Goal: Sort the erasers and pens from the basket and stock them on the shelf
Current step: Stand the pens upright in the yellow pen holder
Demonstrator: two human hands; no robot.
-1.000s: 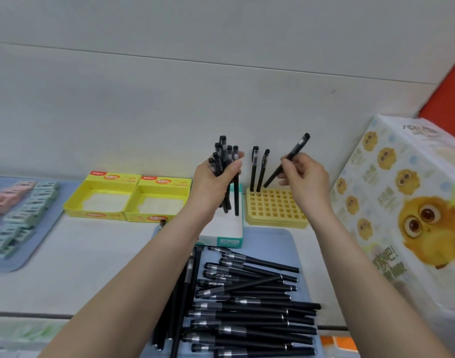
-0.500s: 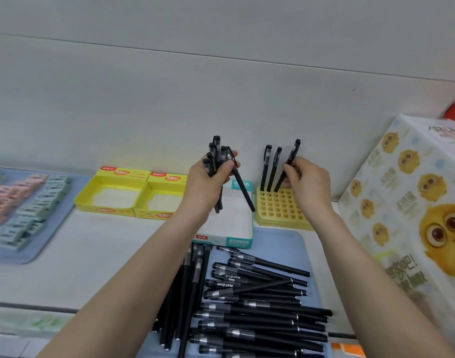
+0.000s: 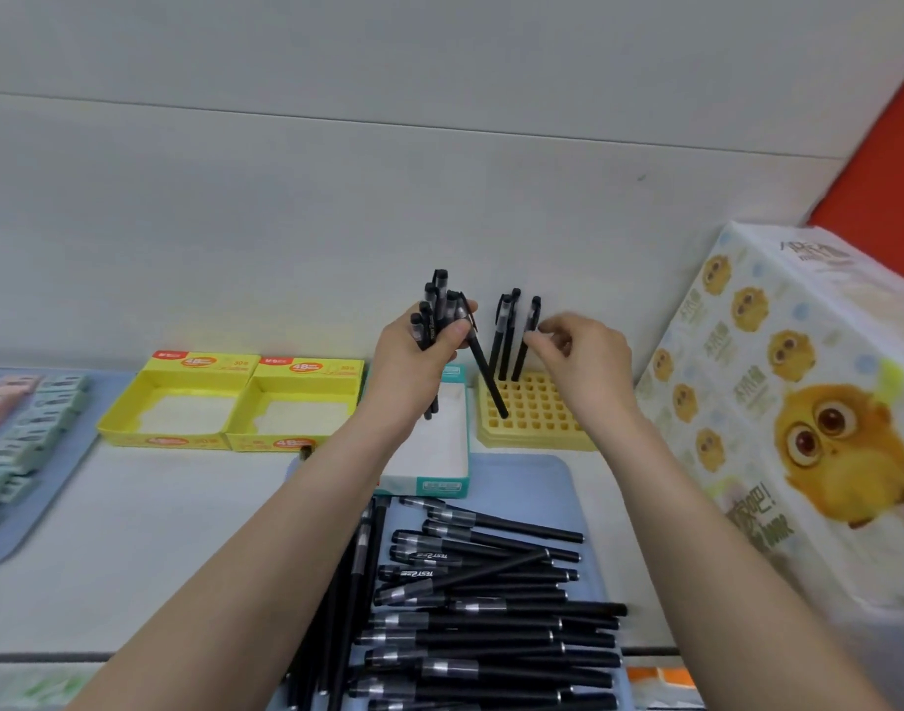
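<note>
Three pens (image 3: 507,341) stand upright in the back row of a yellow holder (image 3: 537,428), which sits on the shelf (image 3: 131,531) against the wall; the right hand (image 3: 588,361) is just beside them, fingers curled, its fingertips against the rightmost pen (image 3: 533,313); whether they pinch that pen or merely touch it I cannot tell, since the fingers are blurred. Left of the holder, the left hand (image 3: 414,361) is raised and clamped round a bundle (image 3: 432,310) of black pens, caps up, thumb across the front; one slanting pen (image 3: 490,379) pokes out of that fist and leans down to the right, its lower end over the holder's grid. Under the left wrist lies a white box (image 3: 439,454) with a teal edge, open at the top; left of it, two yellow boxes (image 3: 234,397) sit side by side, touching, both open. Nearer me, a blue tray (image 3: 583,484) carries a heap of loose pens (image 3: 490,623), most lying crosswise, a few lengthwise along its left side beneath the left forearm. Far left, a second tray (image 3: 8,536) holds rows of erasers (image 3: 29,418), pink and pale green. At the right end stands a big carton (image 3: 798,402) printed with yellow owls, just beside the holder.
</note>
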